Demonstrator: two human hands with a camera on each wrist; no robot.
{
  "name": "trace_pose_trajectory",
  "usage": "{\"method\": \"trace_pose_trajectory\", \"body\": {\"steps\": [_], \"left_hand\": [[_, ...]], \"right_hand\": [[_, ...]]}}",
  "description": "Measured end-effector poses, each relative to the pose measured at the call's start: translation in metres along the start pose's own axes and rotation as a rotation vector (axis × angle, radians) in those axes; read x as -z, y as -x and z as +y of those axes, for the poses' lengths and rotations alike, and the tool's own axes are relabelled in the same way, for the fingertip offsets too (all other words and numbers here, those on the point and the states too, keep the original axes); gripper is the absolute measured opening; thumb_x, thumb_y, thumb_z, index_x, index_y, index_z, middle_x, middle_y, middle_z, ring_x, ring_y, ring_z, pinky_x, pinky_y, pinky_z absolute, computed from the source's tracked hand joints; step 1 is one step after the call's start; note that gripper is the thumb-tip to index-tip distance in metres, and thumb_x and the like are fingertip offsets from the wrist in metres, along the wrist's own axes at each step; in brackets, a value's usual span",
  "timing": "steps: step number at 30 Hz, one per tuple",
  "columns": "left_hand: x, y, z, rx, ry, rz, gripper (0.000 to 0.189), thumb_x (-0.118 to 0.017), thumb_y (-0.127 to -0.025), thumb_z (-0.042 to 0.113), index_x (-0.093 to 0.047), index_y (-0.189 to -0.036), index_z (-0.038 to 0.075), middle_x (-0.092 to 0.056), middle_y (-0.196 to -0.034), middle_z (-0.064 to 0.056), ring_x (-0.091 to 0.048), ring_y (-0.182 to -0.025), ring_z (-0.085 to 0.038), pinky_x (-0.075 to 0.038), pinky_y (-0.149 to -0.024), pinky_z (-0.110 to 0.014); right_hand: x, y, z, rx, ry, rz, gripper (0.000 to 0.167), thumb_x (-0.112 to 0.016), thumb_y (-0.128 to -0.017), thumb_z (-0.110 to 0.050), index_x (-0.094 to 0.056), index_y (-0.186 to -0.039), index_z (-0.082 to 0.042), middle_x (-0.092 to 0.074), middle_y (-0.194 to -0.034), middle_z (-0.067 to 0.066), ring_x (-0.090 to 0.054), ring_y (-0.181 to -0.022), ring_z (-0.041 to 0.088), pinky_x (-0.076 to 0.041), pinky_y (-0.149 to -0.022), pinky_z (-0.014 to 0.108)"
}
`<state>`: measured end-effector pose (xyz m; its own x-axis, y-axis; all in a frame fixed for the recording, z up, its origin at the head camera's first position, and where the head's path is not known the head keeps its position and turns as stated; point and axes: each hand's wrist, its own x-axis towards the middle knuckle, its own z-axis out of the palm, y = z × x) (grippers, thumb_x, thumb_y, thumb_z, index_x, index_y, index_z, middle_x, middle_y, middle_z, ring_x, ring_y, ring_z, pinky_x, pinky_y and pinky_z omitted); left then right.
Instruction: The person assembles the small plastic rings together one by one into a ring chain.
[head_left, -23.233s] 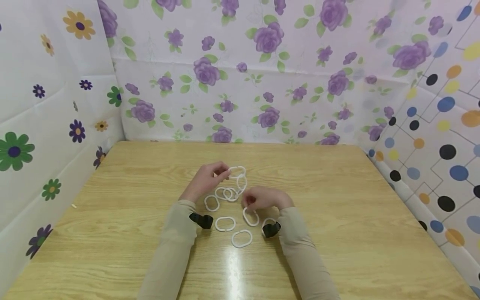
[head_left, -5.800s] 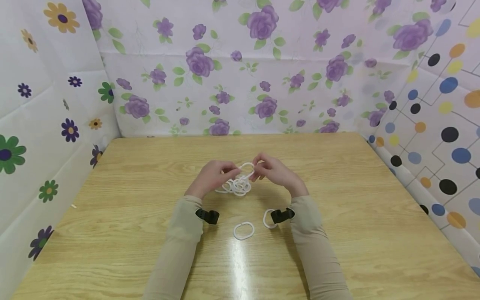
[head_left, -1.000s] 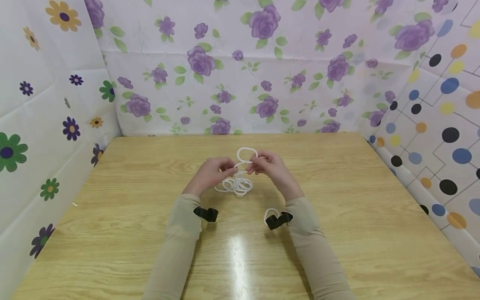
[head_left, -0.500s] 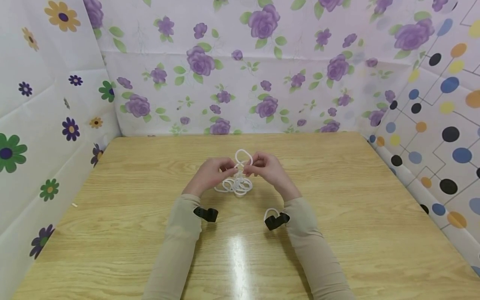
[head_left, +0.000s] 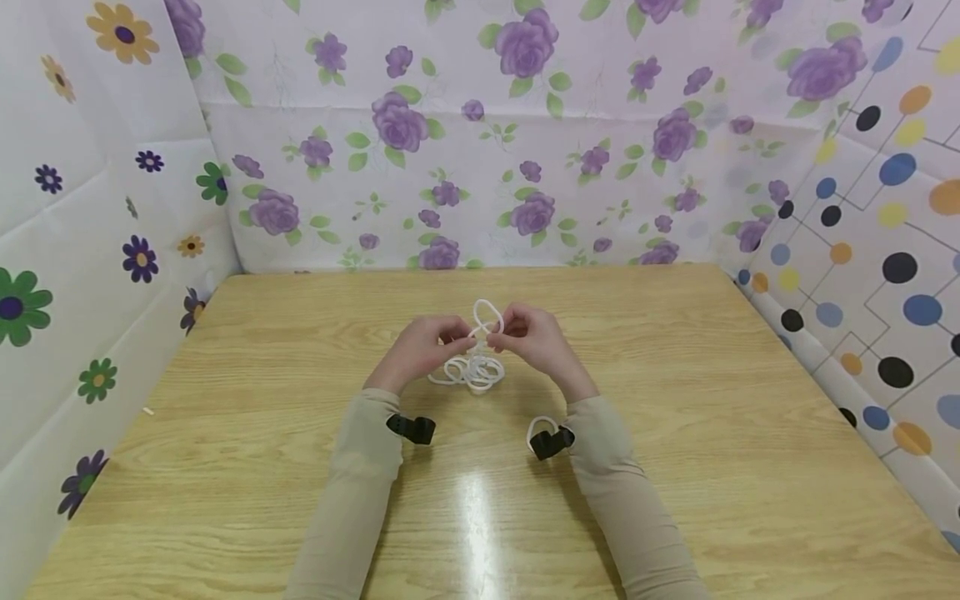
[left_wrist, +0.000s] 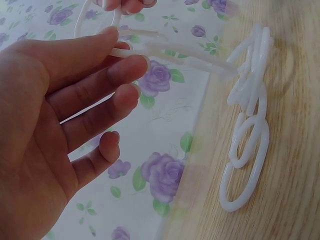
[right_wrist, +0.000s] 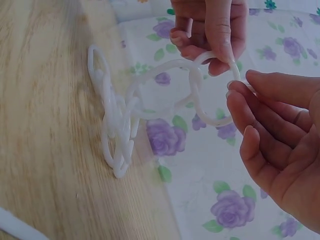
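Observation:
My left hand (head_left: 423, 354) pinches a white plastic chain link (right_wrist: 215, 122) between thumb and forefinger, above the table. From that link the chain (head_left: 480, 373) runs down to a small pile on the wood. With thumb and fingertips my right hand (head_left: 536, 343) pinches another white oval link (head_left: 489, 305), which stands up between the hands and crosses the left hand's link. In the right wrist view the right fingertips (right_wrist: 234, 87) are right at the left hand's link. The left hand's other fingers (left_wrist: 100, 120) are loosely bent.
One loose white link (head_left: 534, 427) lies on the table (head_left: 300, 467), partly hidden by the right wrist camera (head_left: 551, 443). A small white scrap (head_left: 148, 411) lies near the left edge. Patterned cloth walls (head_left: 465, 167) stand at the back and sides.
Several loose links lay about 23 s ago; one lies there now and the chain is bunched. The front loose link went after 5.8 s ago. Lately the right hand shifted left, turning its link.

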<state>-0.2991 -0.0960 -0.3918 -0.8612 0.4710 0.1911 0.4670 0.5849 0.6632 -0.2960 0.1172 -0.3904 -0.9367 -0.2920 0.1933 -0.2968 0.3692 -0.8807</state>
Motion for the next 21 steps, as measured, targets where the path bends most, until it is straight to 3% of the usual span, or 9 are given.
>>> {"method": "trace_pose_trajectory", "body": {"steps": [6,21], "left_hand": [[-0.0010,-0.0015,-0.0001,0.004,0.003,-0.016,0.014,-0.062,-0.095,0.029,-0.069,-0.095,0.016,-0.070,-0.084,-0.001,-0.058,-0.077,-0.014,-0.047,-0.071,-0.029],[-0.0043,-0.0017,-0.0017,-0.023,-0.007,-0.016,0.014,-0.063,-0.095,0.027,-0.070,-0.097,0.015,-0.070,-0.085,-0.004,-0.058,-0.078,-0.014,-0.047,-0.072,-0.029]], "right_hand": [[-0.0005,0.0000,0.0005,0.050,0.058,0.007,0.013,-0.073,-0.085,-0.009,-0.061,-0.086,-0.003,-0.070,-0.083,0.014,-0.066,-0.070,0.011,-0.053,-0.067,0.026],[-0.0015,-0.0012,0.0062,0.078,0.159,-0.028,0.011,-0.072,-0.085,-0.008,-0.061,-0.085,-0.006,-0.064,-0.081,0.008,-0.062,-0.074,0.011,-0.050,-0.067,0.023]]}}
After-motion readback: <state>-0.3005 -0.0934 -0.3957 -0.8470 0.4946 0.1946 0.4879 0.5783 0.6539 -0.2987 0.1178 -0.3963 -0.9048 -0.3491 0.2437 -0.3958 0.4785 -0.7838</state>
